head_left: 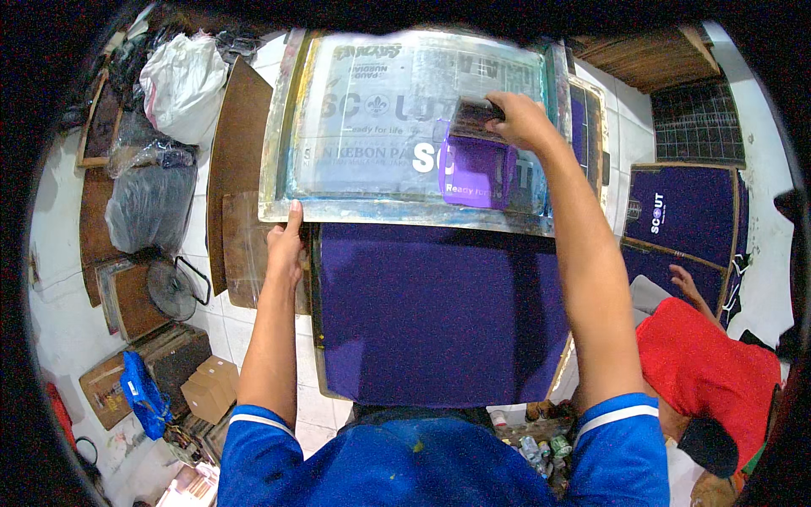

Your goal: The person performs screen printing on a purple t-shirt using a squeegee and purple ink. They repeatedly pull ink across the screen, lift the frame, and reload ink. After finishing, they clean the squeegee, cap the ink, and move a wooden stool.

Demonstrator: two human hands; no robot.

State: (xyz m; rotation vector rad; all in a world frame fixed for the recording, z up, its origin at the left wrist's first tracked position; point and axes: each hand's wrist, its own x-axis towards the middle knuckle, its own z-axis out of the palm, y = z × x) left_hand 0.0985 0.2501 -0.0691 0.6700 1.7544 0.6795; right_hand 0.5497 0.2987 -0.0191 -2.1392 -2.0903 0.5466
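Observation:
A screen printing frame [405,217] with a pale, lettered mesh lies before me, its near edge over a board covered in dark purple cloth [439,313]. My left hand [285,247] grips the frame's near left corner, thumb on top and fingers mostly hidden below. Over the right part of the mesh, my right hand [517,120] is closed on the dark upper end of a purple box-shaped thing [477,173]. That thing looks partly see-through, and its exact kind is unclear. White lettering shows around and through it.
At right, a person in a red top [705,372] bends beside another purple cloth-covered board [684,211]. On the left are a brown board [241,169], a white bag [182,84], a round fan [171,287] and a cardboard box [209,389]. Several small containers [545,456] stand low beside me.

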